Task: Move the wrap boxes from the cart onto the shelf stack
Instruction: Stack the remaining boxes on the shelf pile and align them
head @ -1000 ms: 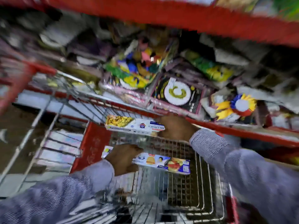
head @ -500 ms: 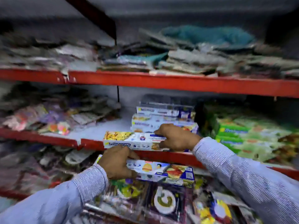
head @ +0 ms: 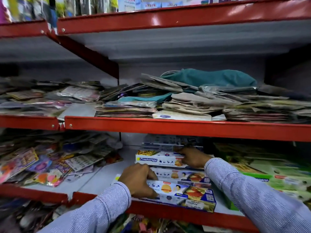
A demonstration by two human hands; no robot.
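I take the stack (head: 170, 148) of wrap boxes at the back of the lower shelf (head: 168, 211) as my landmark, and everything here lies in relation to it. My right hand (head: 191, 157) sits at the right end of the upper box (head: 156, 158), the one with the brand name on its front face, and that box rests on top of the stack, its long axis running left to right along the shelf edge. My fingers there are curled over the box end; I judge they grip it, though the far side of the hold is hidden. My left hand (head: 138, 179) is in front of the stack and lower, fingers bent down over the left half of the lower box (head: 183, 193), which lies at the front lip of the shelf, parallel to the stack and just in front of it, touching the box (head: 181, 175) behind. That lower box points its picture end to the right, away from my left fingers

The move that matters, as I see it, is backward: the lower box must go away from me and up onto the stack, and my left hand, being nearer, should lift it. To the right of the stack lie green boxes (head: 277, 180); to its left, loose packets (head: 50, 165)
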